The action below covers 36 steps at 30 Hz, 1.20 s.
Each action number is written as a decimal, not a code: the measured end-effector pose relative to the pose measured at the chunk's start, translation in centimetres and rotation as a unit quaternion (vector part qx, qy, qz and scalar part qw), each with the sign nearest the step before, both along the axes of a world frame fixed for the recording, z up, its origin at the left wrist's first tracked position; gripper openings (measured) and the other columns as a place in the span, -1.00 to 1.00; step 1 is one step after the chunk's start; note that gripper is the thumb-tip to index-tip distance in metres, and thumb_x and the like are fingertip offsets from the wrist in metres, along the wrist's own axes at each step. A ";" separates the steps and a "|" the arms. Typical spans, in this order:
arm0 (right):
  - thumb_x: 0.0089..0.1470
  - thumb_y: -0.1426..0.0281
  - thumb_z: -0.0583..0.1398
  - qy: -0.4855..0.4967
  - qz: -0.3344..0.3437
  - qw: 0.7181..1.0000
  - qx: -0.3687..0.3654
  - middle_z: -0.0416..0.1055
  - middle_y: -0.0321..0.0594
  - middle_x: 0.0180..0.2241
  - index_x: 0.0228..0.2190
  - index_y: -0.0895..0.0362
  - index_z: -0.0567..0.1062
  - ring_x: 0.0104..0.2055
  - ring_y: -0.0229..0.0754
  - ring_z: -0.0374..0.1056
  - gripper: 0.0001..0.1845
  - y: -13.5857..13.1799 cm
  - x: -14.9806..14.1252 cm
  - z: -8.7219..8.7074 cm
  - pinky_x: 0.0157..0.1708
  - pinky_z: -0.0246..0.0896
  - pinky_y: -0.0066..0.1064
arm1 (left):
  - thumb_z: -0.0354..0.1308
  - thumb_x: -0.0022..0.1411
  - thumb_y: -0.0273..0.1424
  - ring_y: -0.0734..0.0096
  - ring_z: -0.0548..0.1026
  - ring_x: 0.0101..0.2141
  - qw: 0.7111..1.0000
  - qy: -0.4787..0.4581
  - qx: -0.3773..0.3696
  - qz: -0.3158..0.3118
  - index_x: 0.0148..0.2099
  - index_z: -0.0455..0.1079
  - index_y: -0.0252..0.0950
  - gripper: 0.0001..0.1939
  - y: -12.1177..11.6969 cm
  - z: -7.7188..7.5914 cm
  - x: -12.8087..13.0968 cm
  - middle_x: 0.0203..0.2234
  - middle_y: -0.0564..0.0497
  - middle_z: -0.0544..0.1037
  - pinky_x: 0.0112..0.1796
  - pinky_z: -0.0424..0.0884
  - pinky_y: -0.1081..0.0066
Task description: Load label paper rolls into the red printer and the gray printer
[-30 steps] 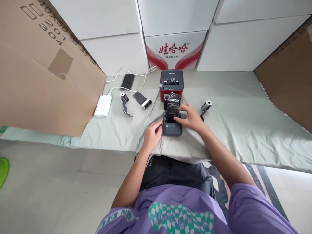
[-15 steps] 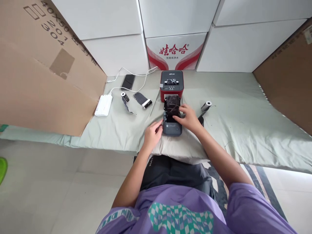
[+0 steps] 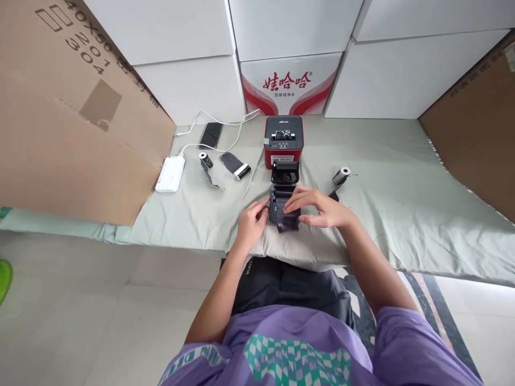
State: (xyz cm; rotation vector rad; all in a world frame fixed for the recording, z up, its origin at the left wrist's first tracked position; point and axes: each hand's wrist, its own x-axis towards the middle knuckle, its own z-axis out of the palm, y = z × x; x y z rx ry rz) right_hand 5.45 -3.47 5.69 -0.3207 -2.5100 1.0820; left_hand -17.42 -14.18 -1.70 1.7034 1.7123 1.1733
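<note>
A small dark grey portable printer (image 3: 273,212) lies near the front edge of the cloth-covered surface, its black lid (image 3: 285,176) flipped back. A dark strip of paper (image 3: 287,222) runs from inside it over the front and hangs past its near edge. My left hand (image 3: 252,221) is closed with bent fingers against the printer's left side. Stretched-out fingers of my right hand (image 3: 319,208) lie on the strip from the right, hiding part of the printer. Right behind the lid stands a red and black printer (image 3: 283,140).
To the left are a paper roll (image 3: 205,160), another dark strip with a white roll end (image 3: 235,165), a phone (image 3: 211,135) and a white power bank (image 3: 170,174) with a cable. Another roll (image 3: 341,175) lies right. Cardboard (image 3: 80,107) and white boxes (image 3: 189,91) enclose the surface.
The dark paper strip, raised over the lid before, now lies down across the printer's front. My right hand has moved nearer with its fingers spread onto it. My left hand stays put.
</note>
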 end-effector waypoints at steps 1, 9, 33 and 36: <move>0.15 0.30 0.25 0.008 0.014 1.000 -0.022 0.66 -0.15 -0.08 -0.09 0.04 0.70 -0.06 0.03 0.40 -0.68 0.0 0.2 0.0 0.02 0.33 -0.08 | 0.10 0.42 -0.49 0.41 0.49 -0.35 1.000 -0.001 0.002 0.000 0.22 0.53 -0.28 -0.61 0.0 -0.1 0.0 -0.26 -0.04 0.60 -0.27 0.44 0.38; 0.24 0.24 0.23 0.086 -0.339 0.936 0.029 0.53 -0.04 0.13 0.12 0.04 0.55 -0.02 0.04 0.45 -0.56 2.8 -1.7 -0.6 0.07 0.35 -0.03 | 0.10 0.40 -0.52 0.42 0.47 -0.36 1.000 -0.005 0.007 -0.013 0.26 0.51 -0.26 -0.57 0.0 -0.5 -0.3 -0.23 -0.04 0.59 -0.25 0.43 0.39; 0.12 0.17 0.28 0.055 -0.278 0.920 -0.269 0.37 -0.02 0.26 0.31 0.02 0.29 0.28 0.13 0.33 -0.24 0.2 -1.5 -6.2 0.31 0.21 0.09 | 0.35 0.22 -0.26 0.59 0.24 -0.55 0.925 -0.309 -0.221 -0.020 0.34 0.41 -0.24 -0.34 5.0 3.4 -0.3 -0.45 0.13 0.36 -0.57 0.06 0.52; 0.06 0.22 0.30 0.060 -0.277 0.915 -0.287 0.36 0.00 0.27 0.30 0.05 0.29 0.28 0.15 0.34 -0.21 0.3 -1.8 -6.0 0.32 0.21 0.09 | 0.37 0.19 -0.26 0.60 0.22 -0.56 0.914 -0.324 -0.244 -0.019 0.35 0.40 -0.20 -0.31 4.9 3.7 -0.2 -0.46 0.15 0.31 -0.60 0.00 0.53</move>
